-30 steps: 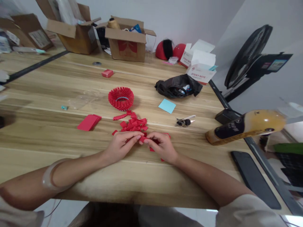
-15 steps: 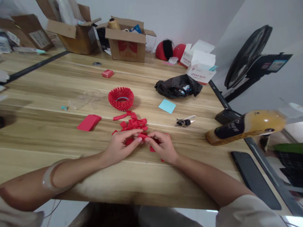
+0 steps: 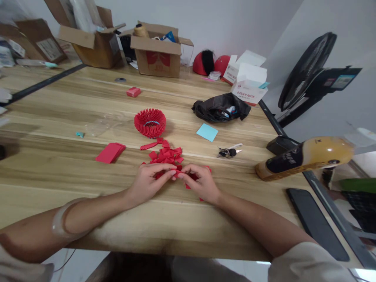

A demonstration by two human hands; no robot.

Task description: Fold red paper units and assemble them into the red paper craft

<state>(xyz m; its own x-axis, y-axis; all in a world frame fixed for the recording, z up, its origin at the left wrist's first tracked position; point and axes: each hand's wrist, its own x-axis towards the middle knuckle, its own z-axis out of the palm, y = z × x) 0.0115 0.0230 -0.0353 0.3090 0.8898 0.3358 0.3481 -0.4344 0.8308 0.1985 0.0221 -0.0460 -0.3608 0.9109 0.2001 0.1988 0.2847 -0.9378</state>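
Observation:
A small red paper piece [image 3: 177, 172] is pinched between the fingertips of my left hand [image 3: 151, 182] and my right hand [image 3: 201, 182], which nearly meet. Just beyond them lies a loose pile of folded red paper pieces [image 3: 166, 154]. More red paper shows partly under and beside my right hand. Behind the pile stands a round red bowl made of many folded pieces [image 3: 150, 122]. To the left, a flat stack of red paper [image 3: 110, 152] rests on the wooden table [image 3: 126, 231].
Keys [image 3: 229, 152], a blue paper square [image 3: 207, 132] and a black bag [image 3: 221, 107] lie to the right. A yellow bottle [image 3: 305, 158] and a phone [image 3: 317, 223] are near the right edge. Cardboard boxes [image 3: 158, 58] stand at the back.
The red piece between my fingertips looks narrower and more folded, and my fingertips have drawn slightly closer together. Everything on the table stays where it was.

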